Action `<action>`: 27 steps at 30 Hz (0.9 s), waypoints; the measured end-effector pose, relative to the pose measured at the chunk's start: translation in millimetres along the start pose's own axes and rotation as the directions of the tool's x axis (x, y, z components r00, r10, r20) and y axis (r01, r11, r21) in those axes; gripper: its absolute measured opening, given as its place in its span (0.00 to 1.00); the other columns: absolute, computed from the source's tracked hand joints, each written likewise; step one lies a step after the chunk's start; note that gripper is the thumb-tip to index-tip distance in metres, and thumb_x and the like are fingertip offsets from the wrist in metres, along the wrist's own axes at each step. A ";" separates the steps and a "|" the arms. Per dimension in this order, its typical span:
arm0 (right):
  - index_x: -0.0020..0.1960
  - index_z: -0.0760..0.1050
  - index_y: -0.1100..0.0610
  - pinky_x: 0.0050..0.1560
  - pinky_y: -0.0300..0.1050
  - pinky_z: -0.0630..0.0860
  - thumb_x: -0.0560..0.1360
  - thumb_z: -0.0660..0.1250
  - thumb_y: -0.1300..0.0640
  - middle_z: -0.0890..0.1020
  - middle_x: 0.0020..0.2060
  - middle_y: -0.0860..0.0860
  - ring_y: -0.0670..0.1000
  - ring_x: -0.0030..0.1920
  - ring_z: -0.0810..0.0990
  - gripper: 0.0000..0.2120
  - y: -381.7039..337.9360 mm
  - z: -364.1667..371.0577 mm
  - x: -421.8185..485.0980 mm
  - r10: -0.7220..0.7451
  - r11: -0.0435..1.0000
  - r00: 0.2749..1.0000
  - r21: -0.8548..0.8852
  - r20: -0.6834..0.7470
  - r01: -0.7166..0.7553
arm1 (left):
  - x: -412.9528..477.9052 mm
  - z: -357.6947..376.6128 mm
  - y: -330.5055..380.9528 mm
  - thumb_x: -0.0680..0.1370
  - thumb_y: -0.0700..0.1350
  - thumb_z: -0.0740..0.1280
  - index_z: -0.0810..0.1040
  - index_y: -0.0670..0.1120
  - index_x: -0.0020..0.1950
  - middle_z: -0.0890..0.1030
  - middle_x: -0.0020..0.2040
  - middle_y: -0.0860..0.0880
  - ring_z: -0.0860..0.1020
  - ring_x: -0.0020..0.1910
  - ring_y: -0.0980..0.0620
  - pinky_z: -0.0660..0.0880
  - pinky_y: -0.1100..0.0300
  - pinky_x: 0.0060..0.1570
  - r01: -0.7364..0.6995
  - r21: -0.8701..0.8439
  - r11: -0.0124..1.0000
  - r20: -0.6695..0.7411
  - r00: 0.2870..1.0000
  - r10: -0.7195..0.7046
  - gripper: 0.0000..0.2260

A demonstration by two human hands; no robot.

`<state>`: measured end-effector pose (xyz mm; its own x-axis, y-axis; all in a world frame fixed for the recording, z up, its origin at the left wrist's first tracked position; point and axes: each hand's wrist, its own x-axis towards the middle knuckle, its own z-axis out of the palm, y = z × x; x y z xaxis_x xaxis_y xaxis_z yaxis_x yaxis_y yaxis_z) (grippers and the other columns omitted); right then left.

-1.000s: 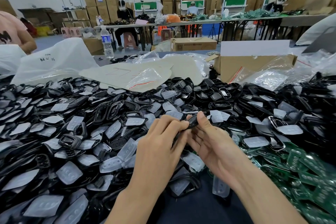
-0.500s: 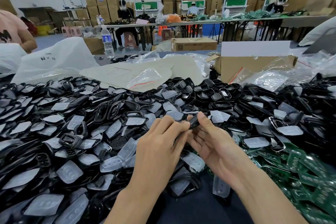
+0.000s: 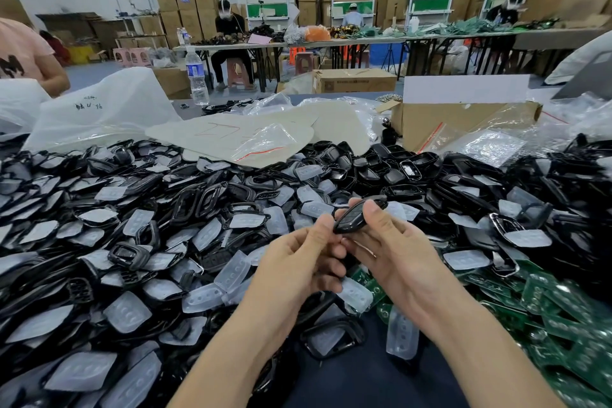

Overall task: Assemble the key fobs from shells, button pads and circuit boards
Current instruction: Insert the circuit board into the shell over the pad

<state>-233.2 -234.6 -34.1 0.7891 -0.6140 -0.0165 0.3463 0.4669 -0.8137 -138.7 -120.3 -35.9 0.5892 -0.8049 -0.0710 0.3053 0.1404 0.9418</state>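
Black key fob (image 3: 356, 216) pinched by left hand (image 3: 296, 270) and right hand (image 3: 395, 253) above shells (image 3: 198, 205), pads (image 3: 232, 275), boards (image 3: 546, 303).

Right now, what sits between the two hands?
A glossy black plastic key fob, pinched by the left hand and right hand, seen in the head view.

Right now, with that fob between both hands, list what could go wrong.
1. The fob is pinched only at the fingertips of the left hand and right hand. If it slips, it likely drops among look-alike black shells and gets lost.
2. Its inside is hidden, so a misfit there could go unnoticed.
3. The right forearm lies close beside loose boards; a sweep might scatter them.
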 end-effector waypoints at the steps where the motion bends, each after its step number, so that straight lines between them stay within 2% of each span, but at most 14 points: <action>1: 0.54 0.84 0.61 0.49 0.42 0.83 0.66 0.75 0.49 0.86 0.53 0.59 0.53 0.49 0.86 0.21 0.4 -0.2 -0.6 -0.008 1.000 1.000 -0.016 0.016 0.008 | -0.2 0.1 0.3 0.72 0.56 0.72 0.84 0.42 0.43 0.81 0.38 0.44 0.78 0.32 0.51 0.75 0.62 0.28 0.044 -0.025 0.999 0.029 0.999 -0.043 0.17; 4: 0.53 0.86 0.58 0.50 0.40 0.81 0.68 0.75 0.50 0.86 0.54 0.59 0.53 0.52 0.86 0.17 1.0 -0.9 -2.2 -0.019 0.999 0.998 -0.029 0.058 0.020 | -0.6 -0.1 1.8 0.72 0.54 0.73 0.87 0.43 0.41 0.81 0.37 0.45 0.78 0.30 0.53 0.74 0.63 0.26 0.140 -0.096 0.986 0.074 0.988 -0.133 0.14; 8: 0.55 0.86 0.56 0.54 0.41 0.80 0.75 0.71 0.54 0.85 0.56 0.59 0.54 0.54 0.85 0.11 -0.5 -0.7 -5.4 -0.028 0.998 0.991 -0.046 0.134 0.034 | -1.7 -1.6 4.4 0.71 0.52 0.73 0.87 0.45 0.39 0.78 0.34 0.48 0.75 0.28 0.56 0.73 0.66 0.25 0.223 -0.169 0.960 0.113 0.972 -0.206 0.10; 11: 0.55 0.86 0.55 0.55 0.42 0.80 0.73 0.73 0.52 0.85 0.58 0.59 0.54 0.55 0.85 0.13 -4.2 1.6 -8.8 -0.029 0.999 0.980 -0.032 0.195 0.036 | -3.2 -2.6 4.3 0.70 0.51 0.74 0.86 0.47 0.41 0.78 0.34 0.49 0.74 0.29 0.57 0.73 0.65 0.26 0.184 -0.190 0.965 0.143 0.977 -0.158 0.08; 14: 0.60 0.84 0.58 0.56 0.43 0.80 0.74 0.71 0.54 0.83 0.61 0.59 0.54 0.56 0.84 0.16 -7.8 0.0 -10.0 -0.025 1.000 0.972 0.007 0.236 0.024 | -4.0 -1.7 2.5 0.72 0.50 0.73 0.82 0.45 0.49 0.78 0.36 0.49 0.75 0.30 0.56 0.73 0.64 0.29 0.099 -0.203 0.974 0.159 0.985 -0.067 0.11; 15: 0.62 0.81 0.60 0.56 0.44 0.80 0.76 0.69 0.56 0.83 0.62 0.60 0.54 0.56 0.84 0.16 -9.1 -1.1 -10.2 -0.022 1.000 0.969 0.019 0.248 0.018 | -3.6 -1.3 1.9 0.72 0.51 0.73 0.81 0.44 0.48 0.78 0.36 0.49 0.75 0.31 0.55 0.73 0.63 0.30 0.043 -0.166 0.985 0.148 0.989 -0.018 0.11; 17: 0.64 0.80 0.59 0.58 0.46 0.80 0.79 0.64 0.59 0.81 0.64 0.60 0.54 0.57 0.84 0.15 -11.4 -3.0 -10.8 -0.009 1.000 0.967 0.029 0.256 0.002 | -2.1 -2.0 -0.2 0.74 0.53 0.72 0.80 0.46 0.43 0.80 0.37 0.48 0.76 0.32 0.53 0.75 0.61 0.33 -0.134 0.054 0.990 0.083 0.988 0.129 0.10; 20: 0.56 0.85 0.56 0.56 0.46 0.81 0.76 0.67 0.59 0.84 0.60 0.59 0.56 0.60 0.83 0.11 -9.9 -1.7 -9.8 -0.027 1.000 0.977 -0.008 0.210 0.029 | -0.8 -4.6 -4.9 0.78 0.53 0.70 0.81 0.53 0.43 0.82 0.37 0.50 0.77 0.33 0.49 0.80 0.52 0.35 -0.355 0.435 0.828 0.040 0.926 0.376 0.07; 22: 0.50 0.87 0.54 0.52 0.45 0.82 0.71 0.71 0.58 0.86 0.53 0.57 0.55 0.56 0.85 0.09 -6.5 -1.5 -8.2 -0.060 0.996 0.987 -0.061 0.151 0.070 | -1.8 -5.0 -8.7 0.79 0.54 0.69 0.79 0.57 0.45 0.83 0.40 0.52 0.79 0.36 0.46 0.80 0.43 0.39 -0.404 0.563 0.721 0.053 0.888 0.457 0.04; 23: 0.48 0.87 0.53 0.51 0.44 0.82 0.69 0.72 0.58 0.86 0.51 0.56 0.54 0.54 0.86 0.09 -5.1 -2.4 -7.4 -0.076 0.992 0.987 -0.092 0.139 0.089 | -2.3 -5.2 -10.1 0.79 0.56 0.69 0.79 0.58 0.46 0.83 0.41 0.53 0.79 0.37 0.46 0.80 0.42 0.40 -0.415 0.590 0.692 0.057 0.877 0.477 0.04; 24: 0.48 0.87 0.52 0.50 0.44 0.82 0.69 0.74 0.57 0.87 0.49 0.56 0.54 0.53 0.86 0.09 -4.3 -3.6 -6.7 -0.087 0.988 0.987 -0.119 0.136 0.103 | -2.5 -6.1 -10.9 0.79 0.57 0.68 0.79 0.59 0.47 0.83 0.42 0.55 0.79 0.37 0.49 0.80 0.45 0.40 -0.431 0.608 0.667 0.067 0.865 0.498 0.04; 27: 0.52 0.85 0.51 0.50 0.45 0.82 0.67 0.78 0.53 0.86 0.47 0.54 0.54 0.51 0.86 0.14 -6.0 -7.8 -6.3 -0.111 0.968 0.984 -0.208 0.141 0.139 | -1.1 -9.9 -9.6 0.80 0.55 0.67 0.77 0.59 0.49 0.81 0.45 0.60 0.79 0.41 0.57 0.75 0.66 0.39 -0.497 0.682 0.536 0.124 0.802 0.585 0.02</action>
<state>-244.2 -238.6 -33.6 0.8093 -0.5663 0.1561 0.3396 0.2343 -0.9109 -134.9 -115.1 -48.1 0.5577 -0.6348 0.5348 -0.6397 0.0819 0.7642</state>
